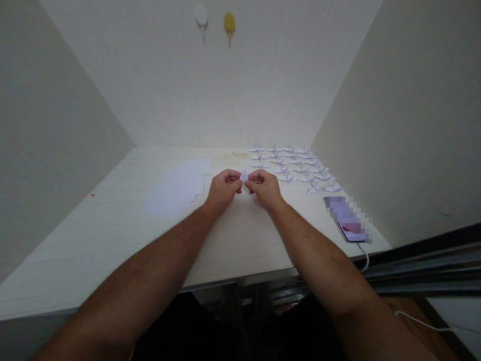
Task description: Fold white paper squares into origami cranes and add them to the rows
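Observation:
A small folded piece of white paper is held between my two hands, a little above the table. My left hand pinches its left edge between thumb and fingers. On the opposite edge, the thumb and fingers of my right hand are closed in the same way. Several white paper cranes stand in rows beyond and to the right of my right hand. To the left of my left hand lie white paper sheets, their outline partly washed out.
A phone lies near the table's right edge, with a white cable running from its lower end. Walls enclose the table at the left, back and right. A white hook and a yellow hook are on the back wall.

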`<control>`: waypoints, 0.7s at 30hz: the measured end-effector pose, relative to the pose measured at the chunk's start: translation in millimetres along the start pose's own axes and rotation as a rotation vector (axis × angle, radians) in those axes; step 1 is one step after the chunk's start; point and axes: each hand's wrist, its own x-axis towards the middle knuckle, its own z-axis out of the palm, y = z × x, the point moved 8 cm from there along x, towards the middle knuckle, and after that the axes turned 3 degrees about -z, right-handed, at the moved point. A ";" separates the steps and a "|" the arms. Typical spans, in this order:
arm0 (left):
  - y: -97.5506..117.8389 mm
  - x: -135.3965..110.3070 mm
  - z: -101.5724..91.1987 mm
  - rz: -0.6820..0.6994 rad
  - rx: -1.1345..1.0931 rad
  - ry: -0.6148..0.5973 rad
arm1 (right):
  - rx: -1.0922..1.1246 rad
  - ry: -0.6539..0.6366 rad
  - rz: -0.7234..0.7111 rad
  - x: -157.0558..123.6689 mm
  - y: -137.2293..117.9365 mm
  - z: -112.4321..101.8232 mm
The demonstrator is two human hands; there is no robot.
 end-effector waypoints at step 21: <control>6.8 -5.1 0.2 0.141 0.272 -0.070 | -0.092 0.008 -0.042 -3.2 -7.9 -3.0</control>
